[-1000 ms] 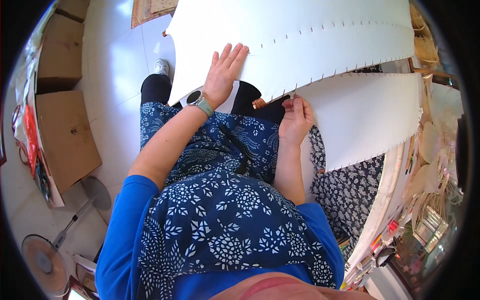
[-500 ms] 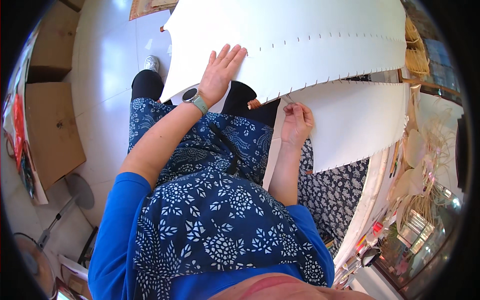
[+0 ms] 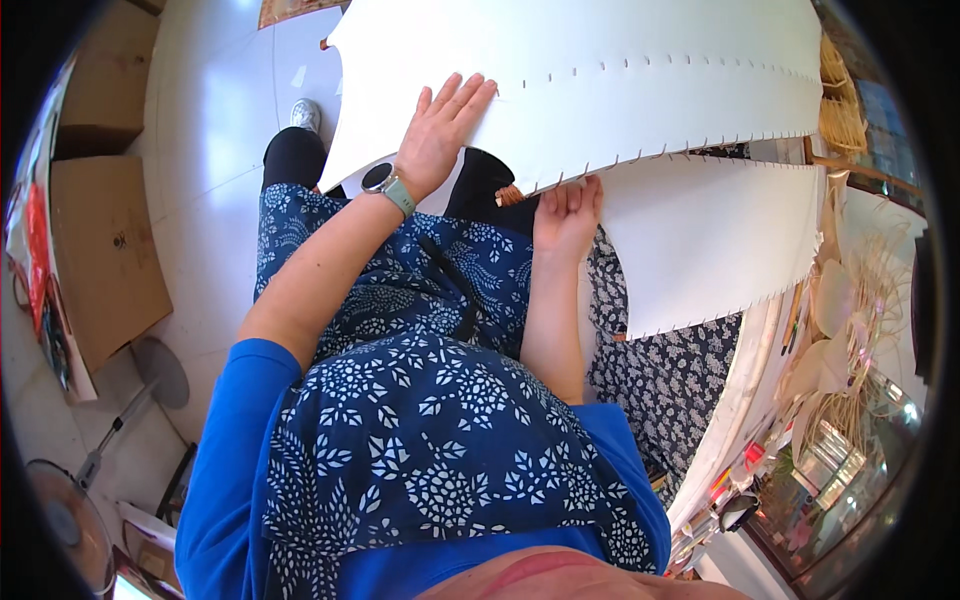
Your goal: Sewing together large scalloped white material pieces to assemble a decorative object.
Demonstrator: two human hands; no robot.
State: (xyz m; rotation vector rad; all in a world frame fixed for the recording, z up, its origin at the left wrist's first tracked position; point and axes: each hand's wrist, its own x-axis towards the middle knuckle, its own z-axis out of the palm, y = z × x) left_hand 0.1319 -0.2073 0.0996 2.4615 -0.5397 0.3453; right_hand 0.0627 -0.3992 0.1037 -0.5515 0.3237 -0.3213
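A large white sheet (image 3: 640, 105), stretched like an umbrella canopy with scalloped edges, spreads over my lap. Short brown stitches run across it and along its near edge. My left hand (image 3: 432, 150) lies flat on top of it, fingers stretched out, a watch (image 3: 379, 177) on the wrist. Near a brown bound tip (image 3: 508, 195), my right hand (image 3: 565, 222) is at the sheet's stitched edge with fingers curled up against it. Its fingertips are partly under the edge, so what they pinch is hidden. Another white panel (image 3: 715, 240) slopes down to the right.
A dark flowered cloth (image 3: 660, 390) hangs below the right panel. Dried stems and cluttered shelves (image 3: 840, 440) line the right side. Cardboard boxes (image 3: 105, 260) and a fan (image 3: 65, 525) stand on the left. A blue patterned apron (image 3: 420, 430) covers my front.
My right hand has moved left and up to the sheet's edge, near the bound tip. The thin thing seen at its fingertips before no longer shows. My left hand stays nearly in place.
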